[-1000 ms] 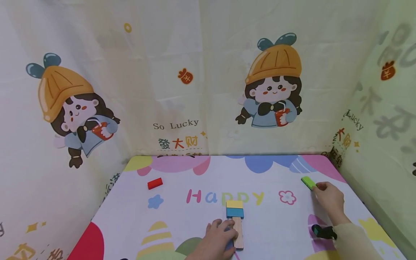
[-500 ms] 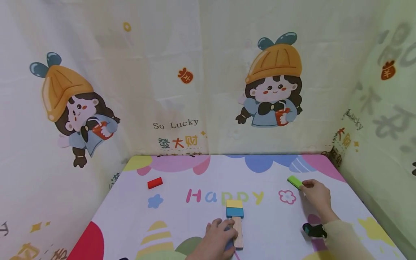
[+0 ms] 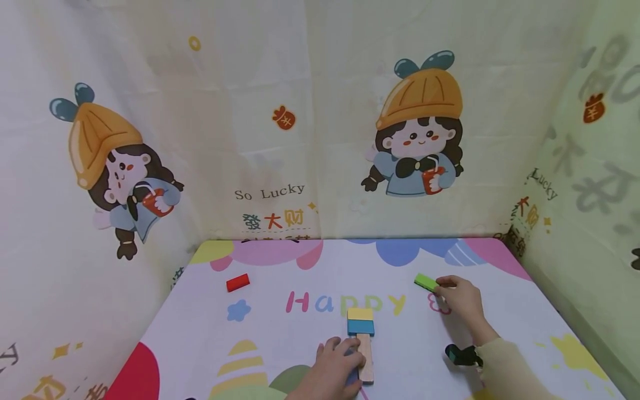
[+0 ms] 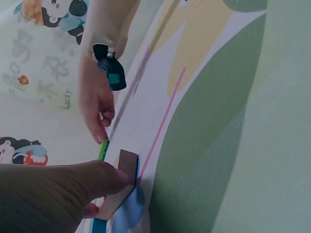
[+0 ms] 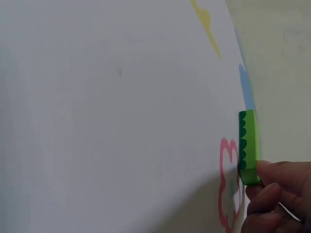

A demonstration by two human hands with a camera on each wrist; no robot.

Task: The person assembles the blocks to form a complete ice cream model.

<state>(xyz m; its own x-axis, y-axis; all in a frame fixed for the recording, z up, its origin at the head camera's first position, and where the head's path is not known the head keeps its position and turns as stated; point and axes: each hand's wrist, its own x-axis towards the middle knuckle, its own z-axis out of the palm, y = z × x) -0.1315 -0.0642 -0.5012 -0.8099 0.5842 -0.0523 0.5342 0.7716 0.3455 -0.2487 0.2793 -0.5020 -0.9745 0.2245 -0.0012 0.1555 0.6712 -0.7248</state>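
My right hand pinches one end of a light green block between thumb and fingertips, over the right side of the table. In the right wrist view the block shows a dark green scalloped side. My left hand grips a long plain wooden block near the table's front, its thumb on the wood in the left wrist view. Directly beyond this block, in line with it, lie a blue block and a yellow block.
A red block lies on the back left of the printed tabletop. Patterned cloth walls stand behind the table and along its sides. A black wrist camera is strapped at my right wrist.
My right hand has moved left across the table with the green block, toward the middle. The left hand and the wooden, blue, yellow and red blocks have stayed in place.
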